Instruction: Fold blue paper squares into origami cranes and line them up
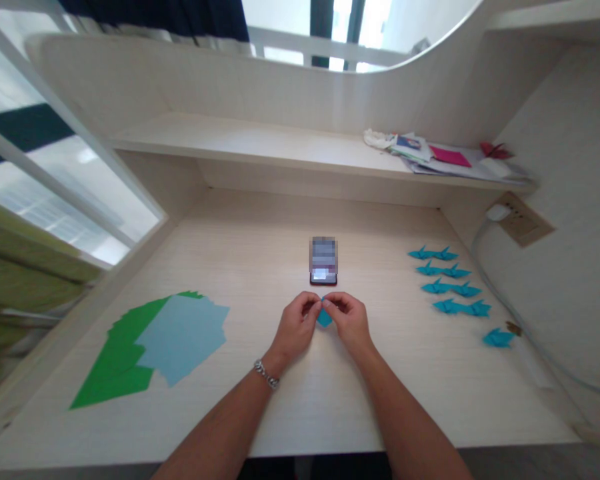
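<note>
Between my two hands, over the middle of the desk, is a small folded piece of blue paper (pixel 324 319). My left hand (pixel 300 320) pinches its left side between thumb and fingers, and a chain bracelet circles that wrist. From the right, my right hand (pixel 349 319) pinches the same paper, its fingertips almost meeting the left ones at the top. The fingers cover much of the paper, so its exact fold is hidden. Just beyond the hands lies a phone (pixel 323 260) with a blurred screen.
Folded blue paper figures (pixel 450 288) stand in rows at the right. Fanned green sheets (pixel 115 363) and light blue sheets (pixel 185 337) lie at the left. Papers (pixel 450 157) rest on the shelf (pixel 280 145) behind. A cable (pixel 505 300) runs from the wall socket (pixel 523 219).
</note>
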The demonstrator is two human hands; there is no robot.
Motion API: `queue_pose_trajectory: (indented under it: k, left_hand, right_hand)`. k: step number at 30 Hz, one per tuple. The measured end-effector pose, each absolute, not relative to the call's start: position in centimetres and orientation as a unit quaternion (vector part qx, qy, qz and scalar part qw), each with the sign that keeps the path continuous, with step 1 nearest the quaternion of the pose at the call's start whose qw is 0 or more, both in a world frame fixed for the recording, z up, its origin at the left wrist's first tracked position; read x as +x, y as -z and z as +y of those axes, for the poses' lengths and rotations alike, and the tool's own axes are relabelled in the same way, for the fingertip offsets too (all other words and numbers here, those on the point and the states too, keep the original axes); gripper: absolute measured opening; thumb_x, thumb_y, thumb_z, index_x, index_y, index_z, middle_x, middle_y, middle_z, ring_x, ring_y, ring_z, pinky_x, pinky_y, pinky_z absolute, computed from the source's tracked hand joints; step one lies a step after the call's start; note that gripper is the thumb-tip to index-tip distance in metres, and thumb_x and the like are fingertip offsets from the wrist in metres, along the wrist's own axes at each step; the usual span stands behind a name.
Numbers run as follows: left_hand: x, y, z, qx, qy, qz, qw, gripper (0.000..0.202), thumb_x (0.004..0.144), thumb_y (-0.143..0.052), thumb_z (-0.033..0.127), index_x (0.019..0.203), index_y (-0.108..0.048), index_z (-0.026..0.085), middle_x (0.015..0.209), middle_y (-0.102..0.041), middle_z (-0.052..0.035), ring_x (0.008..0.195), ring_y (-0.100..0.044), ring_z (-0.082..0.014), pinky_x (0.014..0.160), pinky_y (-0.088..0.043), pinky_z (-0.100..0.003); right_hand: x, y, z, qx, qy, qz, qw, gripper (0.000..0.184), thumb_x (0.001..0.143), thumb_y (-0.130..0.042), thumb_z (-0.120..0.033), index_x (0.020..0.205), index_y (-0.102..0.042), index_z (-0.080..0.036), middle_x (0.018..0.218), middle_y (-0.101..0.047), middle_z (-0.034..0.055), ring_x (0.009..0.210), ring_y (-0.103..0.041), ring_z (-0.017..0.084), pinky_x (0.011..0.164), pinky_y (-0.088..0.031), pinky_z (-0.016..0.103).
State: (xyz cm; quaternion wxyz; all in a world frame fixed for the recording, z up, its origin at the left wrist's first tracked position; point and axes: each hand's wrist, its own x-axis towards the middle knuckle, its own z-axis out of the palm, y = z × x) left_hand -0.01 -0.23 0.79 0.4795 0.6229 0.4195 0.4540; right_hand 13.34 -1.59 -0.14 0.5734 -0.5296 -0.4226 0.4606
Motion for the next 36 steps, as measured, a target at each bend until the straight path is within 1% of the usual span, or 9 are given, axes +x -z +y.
queue_pose_trajectory:
  k: [4, 9, 12, 15, 21, 24, 30, 36]
  left_hand:
    - [0.14, -0.73, -0.31, 0.611, -0.462, 0.419, 0.488, 0.017, 0.084, -0.056, 0.033, 0.085, -0.058, 0.016, 0.078, -0.059, -0.0021, 0.072, -0.055, -0.0145, 0.067, -0.046, -0.025]
    - [0.34, -0.43, -0.21, 0.571, -0.486, 0.421, 0.510, 0.017, 0.081, -0.060, 0.032, 0.087, -0.057, 0.017, 0.078, -0.060, -0.0016, 0.071, -0.056, -0.0134, 0.065, -0.045, -0.024]
    - [0.41, -0.31, -0.20, 0.553, -0.498, 0.427, 0.514, 0.019, 0.079, -0.063, 0.033, 0.086, -0.056, 0.017, 0.076, -0.059, -0.0011, 0.069, -0.055, -0.0129, 0.063, -0.045, -0.024]
    - [0.42, -0.31, -0.28, 0.547, -0.506, 0.429, 0.511, 0.020, 0.078, -0.064, 0.033, 0.086, -0.055, 0.017, 0.076, -0.059, -0.0009, 0.069, -0.056, -0.0129, 0.063, -0.045, -0.024]
    - [0.35, -0.04, -0.29, 0.552, -0.504, 0.423, 0.511, 0.017, 0.079, -0.064, 0.029, 0.086, -0.053, 0.017, 0.078, -0.059, -0.0012, 0.072, -0.057, -0.0133, 0.066, -0.046, -0.025]
    - [0.32, 0.10, -0.22, 0.551, -0.503, 0.423, 0.514, 0.017, 0.078, -0.064, 0.027, 0.085, -0.053, 0.017, 0.078, -0.059, -0.0014, 0.073, -0.057, -0.0136, 0.067, -0.046, -0.025]
    - [0.15, 0.02, -0.20, 0.556, -0.492, 0.423, 0.520, 0.015, 0.077, -0.064, 0.026, 0.083, -0.054, 0.017, 0.077, -0.060, -0.0018, 0.071, -0.056, -0.0134, 0.066, -0.045, -0.025]
    - [0.20, -0.29, -0.34, 0.567, -0.485, 0.410, 0.524, 0.016, 0.077, -0.064, 0.026, 0.086, -0.054, 0.017, 0.077, -0.059, -0.0014, 0.070, -0.056, -0.0130, 0.067, -0.046, -0.026]
  right_hand:
    - [13.31, 0.17, -1.56, -0.531, -0.459, -0.415, 0.579, 0.019, 0.068, -0.071, -0.031, 0.081, -0.069, -0.016, 0.076, -0.069, 0.0047, 0.068, -0.063, 0.018, 0.065, -0.051, 0.030]
    - [13.17, 0.33, -1.47, -0.507, -0.468, -0.389, 0.611, 0.027, 0.066, -0.073, -0.028, 0.089, -0.064, -0.018, 0.077, -0.068, 0.0038, 0.069, -0.063, 0.016, 0.065, -0.051, 0.029]
    - [13.12, 0.28, -1.42, -0.503, -0.471, -0.381, 0.616, 0.029, 0.065, -0.074, -0.029, 0.088, -0.062, -0.018, 0.075, -0.067, 0.0034, 0.067, -0.063, 0.016, 0.063, -0.051, 0.029]
    - [13.10, 0.08, -1.43, -0.504, -0.468, -0.384, 0.616, 0.029, 0.065, -0.073, -0.030, 0.088, -0.061, -0.018, 0.075, -0.067, 0.0032, 0.067, -0.063, 0.016, 0.064, -0.051, 0.029]
    - [13.14, -0.39, -1.54, -0.499, -0.479, -0.399, 0.601, 0.034, 0.065, -0.072, -0.028, 0.095, -0.061, -0.018, 0.077, -0.067, 0.0029, 0.068, -0.063, 0.016, 0.064, -0.050, 0.028]
    - [13.21, -0.45, -1.57, -0.502, -0.478, -0.404, 0.597, 0.035, 0.065, -0.072, -0.028, 0.096, -0.061, -0.018, 0.077, -0.067, 0.0029, 0.069, -0.063, 0.016, 0.064, -0.050, 0.029]
    - [13.42, -0.28, -1.50, -0.510, -0.468, -0.415, 0.590, 0.030, 0.064, -0.072, -0.028, 0.091, -0.061, -0.018, 0.075, -0.067, 0.0025, 0.070, -0.063, 0.017, 0.067, -0.050, 0.030]
    - [13.39, -0.59, -1.51, -0.510, -0.440, -0.418, 0.610, 0.017, 0.066, -0.070, -0.027, 0.076, -0.059, -0.019, 0.069, -0.063, -0.0003, 0.062, -0.058, 0.014, 0.060, -0.046, 0.027]
